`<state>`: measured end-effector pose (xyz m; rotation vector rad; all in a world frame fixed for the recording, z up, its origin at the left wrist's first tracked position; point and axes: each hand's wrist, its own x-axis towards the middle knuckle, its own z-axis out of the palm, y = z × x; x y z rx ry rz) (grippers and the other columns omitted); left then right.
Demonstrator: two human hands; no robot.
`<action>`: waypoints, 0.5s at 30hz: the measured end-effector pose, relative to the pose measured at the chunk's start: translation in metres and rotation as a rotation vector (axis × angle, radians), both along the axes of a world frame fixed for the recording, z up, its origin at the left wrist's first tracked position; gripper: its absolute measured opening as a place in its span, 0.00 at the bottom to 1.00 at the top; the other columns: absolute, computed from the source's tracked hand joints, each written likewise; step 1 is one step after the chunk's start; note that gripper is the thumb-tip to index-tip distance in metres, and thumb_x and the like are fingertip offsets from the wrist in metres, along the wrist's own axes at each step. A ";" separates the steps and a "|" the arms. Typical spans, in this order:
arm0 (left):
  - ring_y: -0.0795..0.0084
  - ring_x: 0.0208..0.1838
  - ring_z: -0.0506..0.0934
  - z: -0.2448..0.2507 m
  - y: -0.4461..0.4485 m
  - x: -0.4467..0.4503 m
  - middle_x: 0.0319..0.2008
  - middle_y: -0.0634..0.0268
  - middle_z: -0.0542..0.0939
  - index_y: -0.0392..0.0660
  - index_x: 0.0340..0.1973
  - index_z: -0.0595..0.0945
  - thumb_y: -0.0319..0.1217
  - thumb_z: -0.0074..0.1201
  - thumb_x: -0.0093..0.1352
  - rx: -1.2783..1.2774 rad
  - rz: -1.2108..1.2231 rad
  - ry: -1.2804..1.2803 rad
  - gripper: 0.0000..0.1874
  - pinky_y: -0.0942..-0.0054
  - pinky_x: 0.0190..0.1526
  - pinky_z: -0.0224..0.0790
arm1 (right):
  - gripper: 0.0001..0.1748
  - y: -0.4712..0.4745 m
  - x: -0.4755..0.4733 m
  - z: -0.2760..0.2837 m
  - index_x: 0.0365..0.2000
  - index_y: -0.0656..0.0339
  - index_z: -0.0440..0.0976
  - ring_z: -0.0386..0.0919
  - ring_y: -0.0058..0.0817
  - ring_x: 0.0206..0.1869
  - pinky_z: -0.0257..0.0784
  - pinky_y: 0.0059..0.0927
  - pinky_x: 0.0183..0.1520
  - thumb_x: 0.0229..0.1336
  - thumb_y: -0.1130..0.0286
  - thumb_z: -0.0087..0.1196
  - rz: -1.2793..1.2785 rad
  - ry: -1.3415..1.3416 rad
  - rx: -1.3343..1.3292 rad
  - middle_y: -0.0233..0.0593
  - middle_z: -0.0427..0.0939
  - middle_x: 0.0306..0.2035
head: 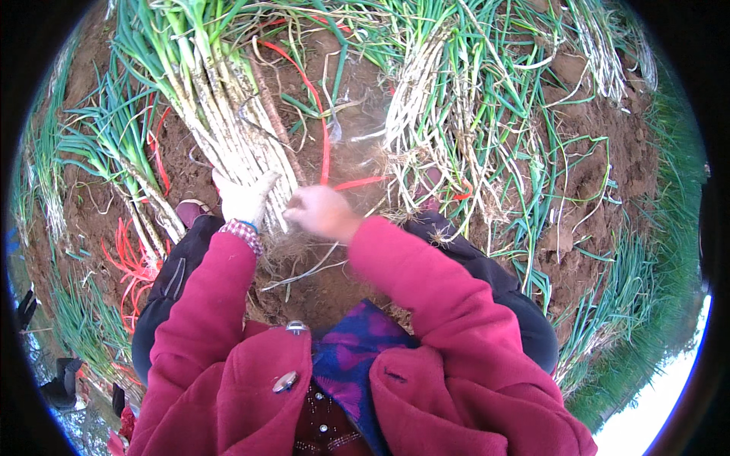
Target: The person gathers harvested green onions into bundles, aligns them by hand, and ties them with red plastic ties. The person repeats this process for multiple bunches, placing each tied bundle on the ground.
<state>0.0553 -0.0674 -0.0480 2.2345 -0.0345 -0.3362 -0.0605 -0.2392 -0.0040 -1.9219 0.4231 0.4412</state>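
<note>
My left hand (244,196), in a whitish glove, is wrapped around the lower white stalks of a large bundle of green onions (228,108). The bundle lies slanted, its green leaves at the upper left and its roots towards me. At the right side of the same stalks, my right hand (322,212) has its fingers curled in. Motion blur hides whether anything is between those fingers. Fine, blurred roots (282,248) hang below the bundle, between my two wrists. A red plastic strip (319,108) runs over the soil just beyond my right hand.
Loose green onions with roots (416,108) are heaped on the right, close to my right foot. More stalks (140,188) lie at my left leg beside a tangle of red strips (134,262). Brown soil (311,293) shows between my legs. Grass (673,239) borders the far right.
</note>
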 end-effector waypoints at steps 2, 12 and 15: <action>0.59 0.66 0.74 0.000 0.000 0.000 0.66 0.47 0.72 0.33 0.74 0.51 0.30 0.79 0.56 -0.107 0.024 0.031 0.61 0.61 0.69 0.66 | 0.19 -0.058 -0.011 0.004 0.44 0.54 0.83 0.84 0.48 0.46 0.78 0.48 0.51 0.66 0.51 0.56 -0.093 -0.077 -0.045 0.47 0.86 0.42; 0.59 0.67 0.74 0.001 -0.004 -0.001 0.67 0.47 0.71 0.33 0.75 0.50 0.28 0.77 0.56 -0.178 0.049 0.056 0.60 0.62 0.69 0.66 | 0.18 -0.272 -0.163 -0.109 0.48 0.55 0.77 0.80 0.48 0.58 0.73 0.51 0.59 0.62 0.57 0.57 -0.231 0.611 -0.997 0.45 0.85 0.50; 0.61 0.64 0.76 0.007 -0.008 -0.002 0.65 0.50 0.72 0.37 0.73 0.55 0.23 0.74 0.59 -0.144 0.054 0.037 0.53 0.61 0.66 0.70 | 0.18 -0.290 -0.122 -0.105 0.45 0.57 0.79 0.84 0.50 0.47 0.78 0.54 0.51 0.66 0.54 0.54 -0.311 0.455 -0.910 0.52 0.85 0.43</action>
